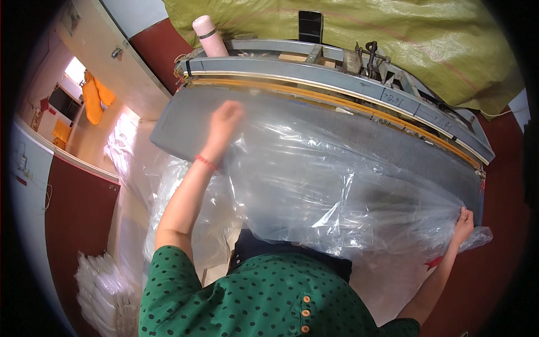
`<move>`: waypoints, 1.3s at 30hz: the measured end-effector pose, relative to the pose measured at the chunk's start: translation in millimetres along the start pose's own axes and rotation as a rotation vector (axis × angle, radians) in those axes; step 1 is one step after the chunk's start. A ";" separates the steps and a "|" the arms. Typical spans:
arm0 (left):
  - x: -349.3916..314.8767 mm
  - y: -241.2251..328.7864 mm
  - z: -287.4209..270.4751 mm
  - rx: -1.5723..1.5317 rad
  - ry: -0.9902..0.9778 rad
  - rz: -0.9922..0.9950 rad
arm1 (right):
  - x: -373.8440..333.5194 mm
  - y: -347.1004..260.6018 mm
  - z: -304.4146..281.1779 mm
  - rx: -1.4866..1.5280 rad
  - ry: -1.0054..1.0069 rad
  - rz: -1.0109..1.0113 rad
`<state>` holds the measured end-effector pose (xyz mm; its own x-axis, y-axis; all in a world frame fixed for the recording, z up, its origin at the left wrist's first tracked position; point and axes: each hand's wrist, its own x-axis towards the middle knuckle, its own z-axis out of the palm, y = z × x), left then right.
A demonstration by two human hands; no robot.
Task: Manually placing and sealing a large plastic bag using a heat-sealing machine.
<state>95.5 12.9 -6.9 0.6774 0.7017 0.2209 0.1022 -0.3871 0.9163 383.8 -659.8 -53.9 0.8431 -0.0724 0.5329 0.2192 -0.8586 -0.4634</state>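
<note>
A large sheet of clear plastic film lies across a grey padded work surface and hangs down over its front edge toward my body. At the far right, my right hand pinches the film's edge, with gathered plastic bunched beside it. Over the left part of the pad, my left hand is raised and smeared by motion, its wrist ringed by a red bracelet. Whether its fingers hold any film cannot be made out.
Behind the pad runs a grey metal frame with a yellow-orange strip and a clamp. A pink bottle and a phone stand there. Stacked clear bags lie lower left, near an open door.
</note>
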 end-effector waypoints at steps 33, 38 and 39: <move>115.0 -73.1 10.3 0.162 0.571 0.115 | 98.7 -81.6 145.3 0.647 0.143 0.131; 118.4 -78.5 16.1 -0.180 0.528 0.089 | 101.0 -87.6 144.5 0.482 0.233 0.171; 118.7 -79.1 15.9 -0.145 0.561 0.043 | 100.4 -88.2 143.4 0.394 0.249 0.174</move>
<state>179.5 117.3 -58.5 0.1853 0.9121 0.3656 -0.0441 -0.3640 0.9304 519.5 -518.5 -61.1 0.7512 -0.3576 0.5549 0.2953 -0.5698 -0.7669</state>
